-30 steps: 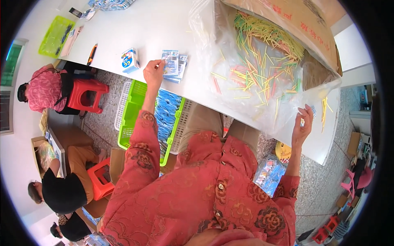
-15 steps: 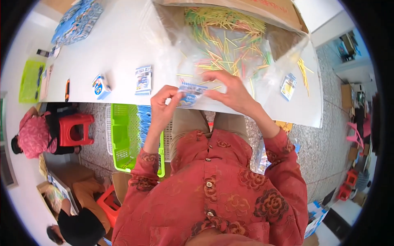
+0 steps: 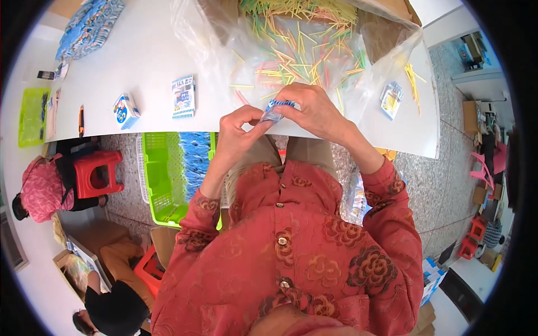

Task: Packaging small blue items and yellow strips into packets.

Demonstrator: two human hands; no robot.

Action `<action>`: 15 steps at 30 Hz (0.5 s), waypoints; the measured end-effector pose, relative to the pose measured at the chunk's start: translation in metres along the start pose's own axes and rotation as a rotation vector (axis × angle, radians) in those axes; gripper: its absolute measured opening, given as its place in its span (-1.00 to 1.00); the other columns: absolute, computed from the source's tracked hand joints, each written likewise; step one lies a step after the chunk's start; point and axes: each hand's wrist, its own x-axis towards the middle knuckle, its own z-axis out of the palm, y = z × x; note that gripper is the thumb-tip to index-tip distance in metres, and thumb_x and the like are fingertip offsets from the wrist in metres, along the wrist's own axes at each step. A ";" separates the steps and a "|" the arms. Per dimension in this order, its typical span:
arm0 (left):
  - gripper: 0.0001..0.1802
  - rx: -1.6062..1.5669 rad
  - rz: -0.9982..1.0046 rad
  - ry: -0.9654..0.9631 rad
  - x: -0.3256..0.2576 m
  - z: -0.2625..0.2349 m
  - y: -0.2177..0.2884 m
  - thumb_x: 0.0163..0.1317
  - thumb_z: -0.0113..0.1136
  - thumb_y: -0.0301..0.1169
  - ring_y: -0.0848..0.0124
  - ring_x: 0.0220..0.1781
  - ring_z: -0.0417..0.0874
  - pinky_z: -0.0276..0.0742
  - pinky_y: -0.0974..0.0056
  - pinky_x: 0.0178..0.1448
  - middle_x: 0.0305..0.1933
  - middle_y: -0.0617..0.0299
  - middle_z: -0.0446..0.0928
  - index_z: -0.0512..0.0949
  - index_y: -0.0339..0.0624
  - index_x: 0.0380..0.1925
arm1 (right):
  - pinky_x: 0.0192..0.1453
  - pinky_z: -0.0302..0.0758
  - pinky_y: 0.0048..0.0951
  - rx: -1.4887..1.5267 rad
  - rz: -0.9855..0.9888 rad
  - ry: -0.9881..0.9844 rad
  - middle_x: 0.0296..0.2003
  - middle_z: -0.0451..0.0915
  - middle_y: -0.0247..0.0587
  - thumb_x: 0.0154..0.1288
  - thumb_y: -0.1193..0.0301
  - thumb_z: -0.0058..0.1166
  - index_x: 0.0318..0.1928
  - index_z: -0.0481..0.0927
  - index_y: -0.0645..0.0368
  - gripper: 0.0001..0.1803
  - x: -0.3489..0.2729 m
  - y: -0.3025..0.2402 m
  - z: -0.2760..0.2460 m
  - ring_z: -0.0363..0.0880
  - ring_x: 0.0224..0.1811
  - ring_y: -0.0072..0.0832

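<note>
Just above the table's near edge, a small blue-and-white printed packet [image 3: 272, 112] is pinched between my hands. The thumb and index finger of my left hand [image 3: 240, 130] hold its lower left side. My right hand [image 3: 320, 112] is closed on its upper right part, fingers curled over and hiding much of it. Beyond my hands lie many thin coloured sticks [image 3: 305, 53], yellow, green and pink, spread on clear plastic. Left of my hands a flat blue-and-white packet [image 3: 183, 96] rests on the white table. A similar packet [image 3: 391, 101] lies to the right.
A blue-and-white carton [image 3: 126, 111] and an orange-and-black cutter [image 3: 81, 120] lie at the table's left. A cardboard box [image 3: 386, 42] and a pile of blue packets [image 3: 89, 28] stand farther back. Below is a green basket [image 3: 159, 185]. Other people [image 3: 47, 185] sit at left.
The packet has turned from lying fairly flat toward me to a steeper tilt. My right hand has closed over its upper part, and my hands are nearer together. The whole view has shifted slightly.
</note>
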 end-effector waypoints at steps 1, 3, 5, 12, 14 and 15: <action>-0.92 0.034 0.019 0.015 0.000 0.001 0.002 0.00 0.24 -0.58 0.59 -0.43 0.47 0.37 0.47 -0.33 -0.46 0.29 0.54 0.58 -0.32 -0.45 | -0.32 0.42 -0.34 0.004 0.002 -0.002 -0.43 0.53 -0.12 0.10 0.45 0.09 -0.35 0.55 0.27 -0.86 0.000 -0.001 0.000 0.51 -0.39 -0.24; -0.92 0.047 0.037 0.037 0.000 0.003 0.005 0.00 0.24 -0.58 0.59 -0.43 0.47 0.37 0.47 -0.33 -0.47 0.29 0.53 0.58 -0.32 -0.45 | -0.31 0.42 -0.34 -0.016 -0.022 0.046 -0.43 0.53 -0.11 0.11 0.45 0.07 -0.35 0.54 0.27 -0.87 -0.001 -0.003 0.000 0.51 -0.38 -0.23; -0.92 0.060 0.058 0.056 0.000 0.004 0.005 0.00 0.24 -0.58 0.59 -0.44 0.46 0.37 0.47 -0.33 -0.48 0.29 0.53 0.58 -0.32 -0.45 | -0.31 0.42 -0.34 -0.031 -0.027 0.053 -0.43 0.54 -0.11 0.10 0.46 0.08 -0.35 0.54 0.27 -0.86 -0.001 -0.002 0.001 0.51 -0.38 -0.23; -0.93 -0.128 -0.079 0.087 -0.002 0.011 -0.011 0.02 0.27 -0.56 0.66 -0.43 0.42 0.34 0.51 -0.34 -0.48 0.36 0.53 0.58 -0.29 -0.45 | -0.18 0.46 -0.37 -0.006 -0.035 0.228 -0.27 0.53 -0.16 -0.03 0.51 0.19 -0.23 0.54 0.21 -0.73 -0.002 -0.012 -0.002 0.52 -0.23 -0.29; -0.94 -0.227 -0.109 0.110 -0.003 0.012 -0.014 0.02 0.27 -0.56 0.68 -0.43 0.40 0.32 0.52 -0.35 -0.49 0.38 0.52 0.58 -0.28 -0.47 | -0.16 0.46 -0.39 -0.051 -0.086 0.284 -0.24 0.53 -0.17 -0.04 0.51 0.19 -0.21 0.54 0.20 -0.70 -0.003 -0.017 -0.005 0.51 -0.21 -0.30; -0.94 -0.251 -0.126 0.116 -0.002 0.012 -0.012 0.03 0.27 -0.56 0.69 -0.44 0.39 0.31 0.53 -0.36 -0.49 0.39 0.52 0.58 -0.28 -0.48 | -0.13 0.46 -0.40 -0.099 -0.138 0.340 -0.22 0.52 -0.19 -0.04 0.50 0.20 -0.18 0.54 0.18 -0.68 -0.005 -0.019 -0.005 0.51 -0.19 -0.30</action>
